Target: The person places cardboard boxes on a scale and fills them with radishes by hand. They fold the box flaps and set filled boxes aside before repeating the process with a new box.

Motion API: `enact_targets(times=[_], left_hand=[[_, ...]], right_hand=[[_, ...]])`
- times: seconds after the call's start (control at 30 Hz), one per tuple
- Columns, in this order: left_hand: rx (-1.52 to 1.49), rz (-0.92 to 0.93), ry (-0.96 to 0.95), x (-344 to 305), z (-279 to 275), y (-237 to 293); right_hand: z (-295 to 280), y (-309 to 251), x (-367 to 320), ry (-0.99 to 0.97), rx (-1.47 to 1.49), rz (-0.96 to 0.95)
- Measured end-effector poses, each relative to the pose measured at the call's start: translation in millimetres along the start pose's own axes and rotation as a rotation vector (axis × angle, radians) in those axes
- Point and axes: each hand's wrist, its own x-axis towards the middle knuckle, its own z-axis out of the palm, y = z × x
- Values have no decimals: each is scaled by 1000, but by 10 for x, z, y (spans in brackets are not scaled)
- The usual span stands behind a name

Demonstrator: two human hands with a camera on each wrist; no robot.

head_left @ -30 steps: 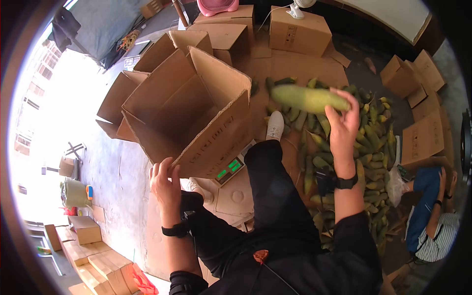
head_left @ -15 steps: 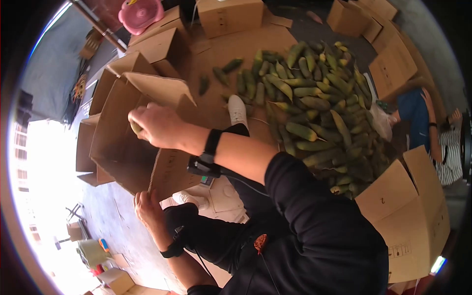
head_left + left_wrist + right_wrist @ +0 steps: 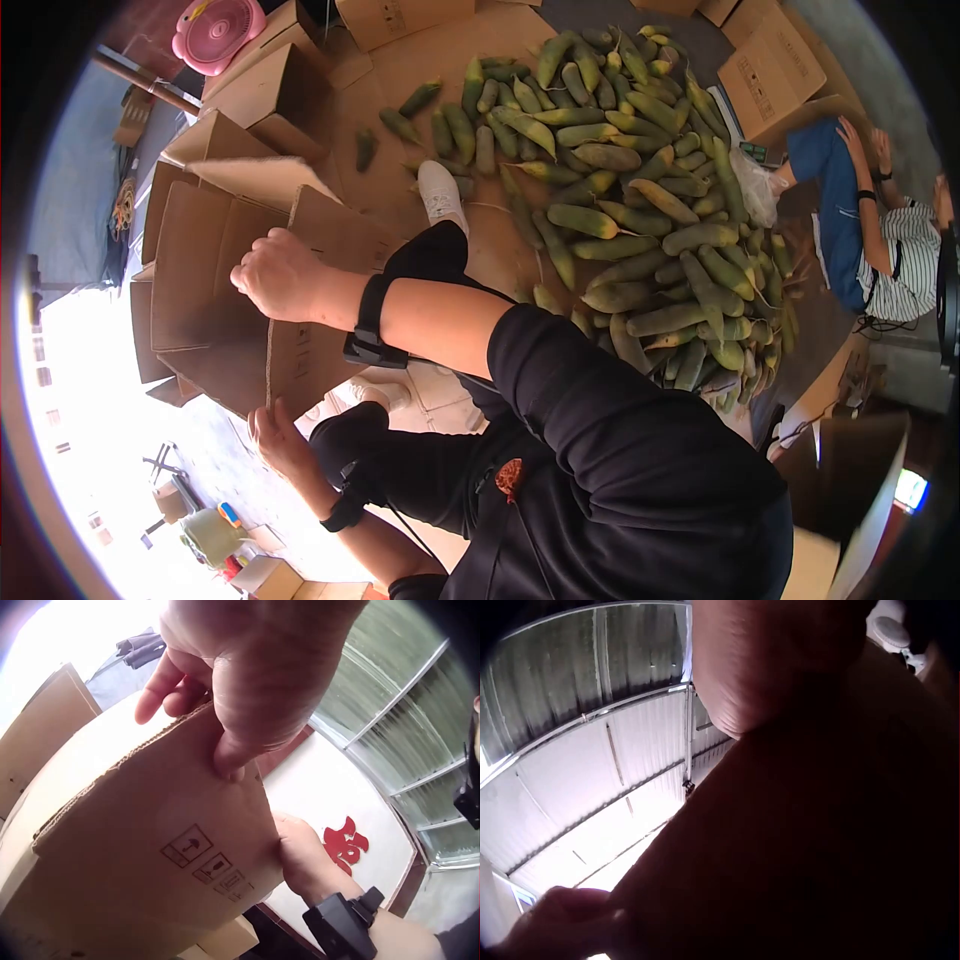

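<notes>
An open cardboard box [image 3: 305, 365] stands tilted before the person's knees. At its near top edge the left hand [image 3: 278, 440] pinches the cardboard; in the left wrist view the thumb presses the printed outer face, with fingers over the other side. The right hand [image 3: 278, 275] reaches across the near wall and hangs over the box opening, fingers bent. In this head view its fingertips and palm are turned away, and I cannot tell whether a green radish is in it. The right wrist view is mostly dark box wall, with the right hand [image 3: 780, 660] above it.
A large heap of green radishes [image 3: 583, 220] covers the cardboard-lined floor to the right. Other cardboard boxes [image 3: 265, 100] stand behind the open one. A second person [image 3: 900, 250] in a striped top sits at the far right. A pink round plastic thing [image 3: 220, 35] is at upper left.
The right hand carried a green radish from the heap leftward to over the box. The radish no longer shows. The left hand kept its hold on the box edge; the head view turned right.
</notes>
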Motion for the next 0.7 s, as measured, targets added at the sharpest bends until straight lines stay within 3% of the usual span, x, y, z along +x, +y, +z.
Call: enact_targets(times=[0.23,0.3,0.33,0.4,0.47,0.6,0.63,0.7], left_hand=[[2,-49,-17,-16,16,-94],[8,-47,-22,-20,11,-78],[9,-46,-9,-15,6,-58],[14,-45,2,-6,9,-44],[24,-69,16,-6,21,-84],[27,-74,20,14,37,-107],[27,-90,11,18,24,-97],[30,-111,-1,14,21,-90]], right_hand=[[-95,19,-74,65,110,2],[-149,45,-93,163,401,-15],[-181,78,-116,163,403,-11],[-362,189,-223,437,541,-70],[-611,357,-479,481,433,51],[-788,1164,-1432,319,-2,331],[-877,1429,-1816,67,-36,521],[-1038,1801,-2668,-69,-294,619]])
